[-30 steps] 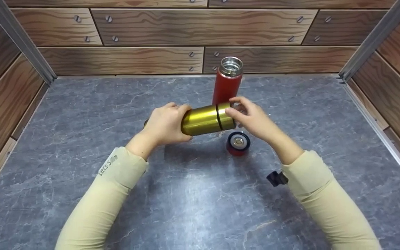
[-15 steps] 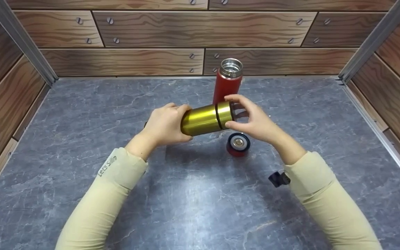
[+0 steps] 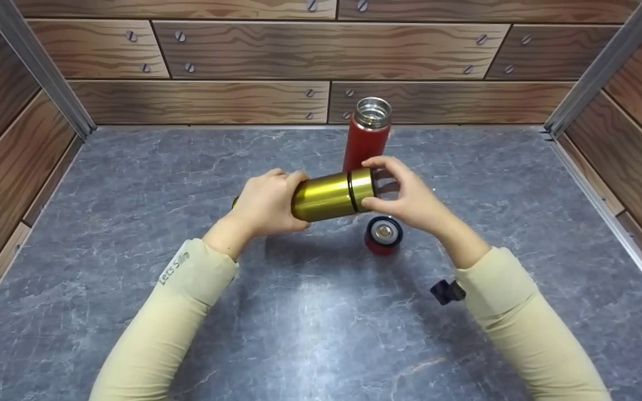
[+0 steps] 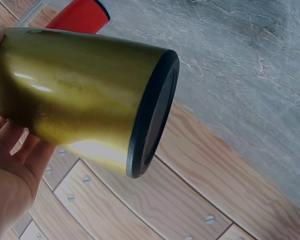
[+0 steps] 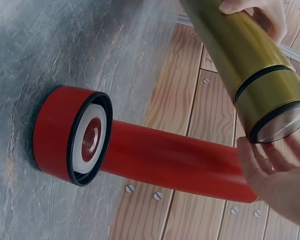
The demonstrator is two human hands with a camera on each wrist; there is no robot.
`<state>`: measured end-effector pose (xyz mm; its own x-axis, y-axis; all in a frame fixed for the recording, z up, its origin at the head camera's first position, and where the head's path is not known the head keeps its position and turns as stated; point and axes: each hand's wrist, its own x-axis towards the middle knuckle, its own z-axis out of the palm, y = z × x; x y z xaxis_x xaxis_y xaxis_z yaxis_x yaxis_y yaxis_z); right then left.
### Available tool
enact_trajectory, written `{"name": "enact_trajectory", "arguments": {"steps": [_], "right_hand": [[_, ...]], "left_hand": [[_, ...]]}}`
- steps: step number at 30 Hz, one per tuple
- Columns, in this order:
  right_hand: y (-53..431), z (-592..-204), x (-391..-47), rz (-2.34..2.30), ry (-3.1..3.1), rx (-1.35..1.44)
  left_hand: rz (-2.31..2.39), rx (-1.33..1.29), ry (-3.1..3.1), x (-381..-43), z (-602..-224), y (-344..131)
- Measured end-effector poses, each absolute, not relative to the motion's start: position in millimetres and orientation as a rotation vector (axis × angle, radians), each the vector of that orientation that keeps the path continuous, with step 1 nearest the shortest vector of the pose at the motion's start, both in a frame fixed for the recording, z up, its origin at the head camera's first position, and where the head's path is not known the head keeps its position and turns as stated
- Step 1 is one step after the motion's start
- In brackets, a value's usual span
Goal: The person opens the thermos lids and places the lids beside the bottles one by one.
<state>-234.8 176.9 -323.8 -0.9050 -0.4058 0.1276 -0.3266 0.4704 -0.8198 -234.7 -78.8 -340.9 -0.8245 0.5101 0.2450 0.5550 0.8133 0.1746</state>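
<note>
A gold thermos (image 3: 324, 196) is held in the air, lying nearly level with its lid end to the right. My left hand (image 3: 271, 201) grips its body. In the left wrist view, the dark-rimmed base (image 4: 155, 115) sticks out beyond that hand. At the other end is the gold lid (image 3: 361, 189), fitted on above a dark ring. My right hand (image 3: 413, 195) holds this lid by its rim, thumb below and forefinger above. In the right wrist view, fingertips (image 5: 245, 147) touch the edge of the lid's metal top (image 5: 285, 124).
A red thermos (image 3: 366, 146) stands upright behind the gold one, its steel mouth uncovered. Its red lid (image 3: 383, 236) lies upside down on the grey marbled table (image 3: 310, 323), nearer to me. Wood-patterned walls (image 3: 243, 100) enclose the back and sides.
The right thumb has slid from the front of the gold lid down to its lower edge, and the fingers have rotated round the rim. My left hand keeps its hold.
</note>
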Motion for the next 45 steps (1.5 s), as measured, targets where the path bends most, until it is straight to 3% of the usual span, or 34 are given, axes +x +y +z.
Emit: {"name": "enact_trajectory", "arguments": {"steps": [3,9,18,26,37,45], "right_hand": [[176.3,-323.5,-235.0,-1.417,2.617,-0.665],[174.1,-323.6,-239.0,-1.349,2.607,-0.395],[176.9,-323.3,-237.8,-1.399,2.543,-0.645],[174.1,-323.2,-239.6,-1.288,2.595,-0.384],[176.9,-323.4,-238.3,-1.349,2.582,-0.603],[172.8,-321.8,-238.6,-1.294,2.585,-0.389]], "left_hand": [[-0.356,-0.826,-2.818,-235.1,-341.5,-79.4],[-0.352,-0.822,-2.826,-234.7,-341.6,-79.4],[-0.351,-0.812,-2.833,-235.2,-342.7,-81.5],[-0.355,-0.824,-2.83,-235.1,-341.7,-80.0],[-0.363,-0.813,-2.832,-235.8,-341.3,-79.7],[-0.346,-0.831,-2.826,-236.2,-340.3,-76.6]]}}
